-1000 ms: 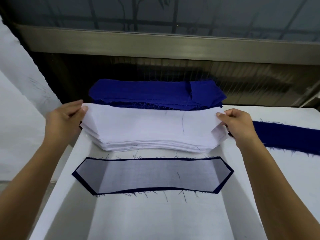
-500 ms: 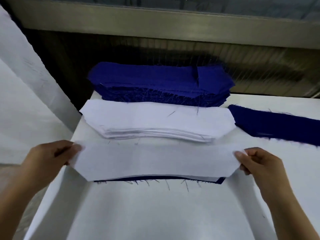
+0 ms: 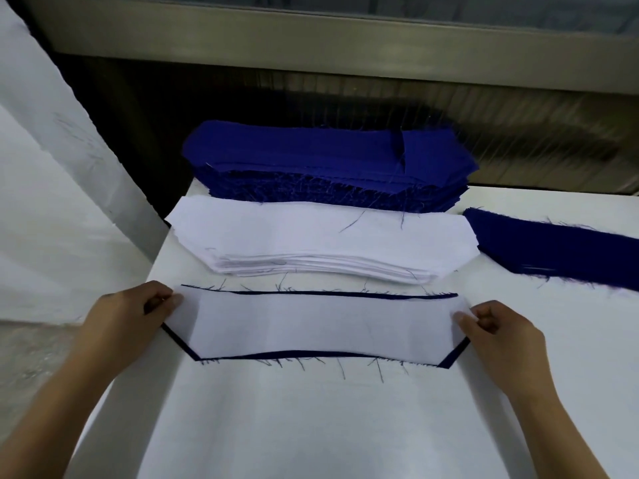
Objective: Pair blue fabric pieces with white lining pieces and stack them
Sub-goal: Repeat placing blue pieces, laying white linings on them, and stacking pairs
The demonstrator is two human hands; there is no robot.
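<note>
— Start at the left. Any writing?

— Only faint pencil-like marks [image 3: 81, 133] on the white sheet [image 3: 41, 188] hanging beside the table [image 3: 311, 426]; they are too blurred to read.

— And the left hand [image 3: 128, 316]?

— It pinches the left end of a white lining piece [image 3: 325, 326], thumb on top and fingers curled under the edge. That piece lies flat on a blue fabric piece [image 3: 457, 355] near the front of the table, and the blue shows only as a thin border along the long edges and at the angled corners, with loose threads sticking out.

— What sits behind it?

— A stack of white lining pieces [image 3: 311, 236], just beyond the pair and apart from it, with a few stray dark threads on top. Behind that, touching its far edge, a taller stack of blue fabric pieces [image 3: 311, 157] at the back of the table, frayed along the near side.

— The right hand [image 3: 501, 331]?

— It pinches the right end of the same lining piece, fingers curled with the thumb against the cloth.

— Further right?

— One loose blue strip [image 3: 553, 250] lying flat on the table, just beside the white stack's right end and running off the edge of view. A grey metal ledge [image 3: 311, 39] crosses the top.
</note>
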